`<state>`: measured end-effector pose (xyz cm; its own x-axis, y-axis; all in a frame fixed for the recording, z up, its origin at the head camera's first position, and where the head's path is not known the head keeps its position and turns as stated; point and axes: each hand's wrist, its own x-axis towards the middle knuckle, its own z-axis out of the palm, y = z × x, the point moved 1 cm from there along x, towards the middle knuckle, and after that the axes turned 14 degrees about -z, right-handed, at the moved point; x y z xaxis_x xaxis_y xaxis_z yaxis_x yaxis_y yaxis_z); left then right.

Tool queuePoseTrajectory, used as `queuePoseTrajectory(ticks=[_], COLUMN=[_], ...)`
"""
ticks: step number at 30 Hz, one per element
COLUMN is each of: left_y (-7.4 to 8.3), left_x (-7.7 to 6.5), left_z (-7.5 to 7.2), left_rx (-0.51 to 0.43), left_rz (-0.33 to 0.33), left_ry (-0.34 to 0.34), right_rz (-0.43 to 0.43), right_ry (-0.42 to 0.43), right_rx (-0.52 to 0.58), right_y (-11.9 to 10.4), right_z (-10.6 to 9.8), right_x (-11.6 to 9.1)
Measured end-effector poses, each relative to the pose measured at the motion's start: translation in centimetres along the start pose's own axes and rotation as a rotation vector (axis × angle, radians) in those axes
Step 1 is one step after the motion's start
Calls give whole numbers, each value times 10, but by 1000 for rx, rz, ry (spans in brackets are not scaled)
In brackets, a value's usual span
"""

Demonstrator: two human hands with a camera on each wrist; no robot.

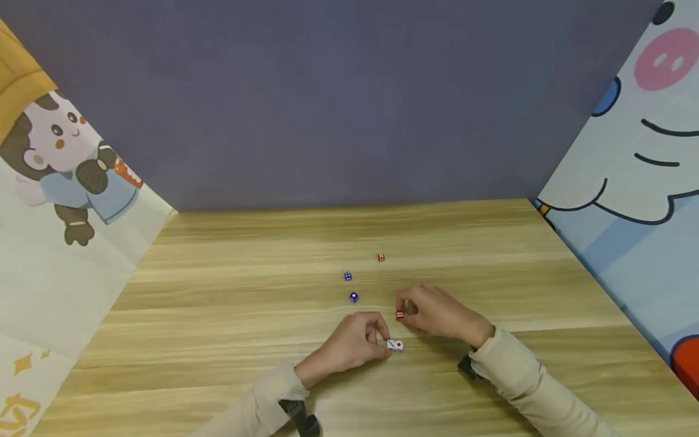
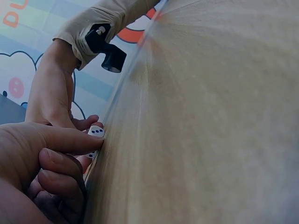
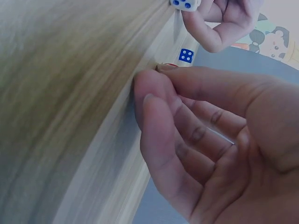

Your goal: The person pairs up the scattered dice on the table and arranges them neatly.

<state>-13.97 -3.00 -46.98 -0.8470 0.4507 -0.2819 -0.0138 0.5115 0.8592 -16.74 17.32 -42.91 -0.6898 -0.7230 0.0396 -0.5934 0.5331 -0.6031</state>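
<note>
Two white dice sit side by side on the wooden table, the left one (image 1: 390, 344) showing blue pips and the right one (image 1: 399, 346) a single red pip. My left hand (image 1: 352, 341) pinches the left white die between thumb and index finger; in the left wrist view the thumb partly covers a white die (image 2: 96, 131). Just beyond, my right hand (image 1: 439, 312) holds a red die (image 1: 400, 315) with white pips at its fingertips. In the right wrist view the thumb and fingers hide most of that red die.
Farther back on the table (image 1: 246, 303) lie two blue dice, one (image 1: 354, 297) nearer and one (image 1: 347, 276) behind it. Another red die (image 1: 381, 257) is farthest away. A dark grey panel (image 1: 349, 109) rises along the back edge, with printed walls at both sides.
</note>
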Motion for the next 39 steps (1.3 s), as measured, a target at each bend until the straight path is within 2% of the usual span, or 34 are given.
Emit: queuePoseTrajectory(ticks=[9, 15, 18, 21, 23, 26, 30, 33, 36, 39], left_y=[2, 2, 2, 3, 5, 8, 13, 19, 25, 30], left_x=[-1, 3, 3, 1, 0, 1, 6, 12, 23, 36], left_z=[-1, -7, -11, -14, -16, -19, -27, -36, -46, -57], left_rx=[4, 23, 9, 6, 27, 84, 138, 168, 215, 254], left_rz=[-11, -31, -33, -26, -10, 34, 70, 83, 122, 160], left_ry=[1, -21, -61, -133, -174, -194, -156, -90, 25, 176], right_rz=[-12, -21, -28, -30, -30, -31, -28, -21, -17, -20], right_ry=[-1, 8, 13, 12, 8, 4, 5, 3, 0, -2], right_rx=[-16, -24, -20, -31, -32, -30, -25, -24, -22, -30], right_y=[0, 0, -1, 0, 0, 0, -1, -1, -1, 0], right_z=[0, -3, -4, -3, -2, -1, -2, -2, -2, -1], right_x=[1, 4, 4, 2, 0, -2, -3, -3, -3, -2])
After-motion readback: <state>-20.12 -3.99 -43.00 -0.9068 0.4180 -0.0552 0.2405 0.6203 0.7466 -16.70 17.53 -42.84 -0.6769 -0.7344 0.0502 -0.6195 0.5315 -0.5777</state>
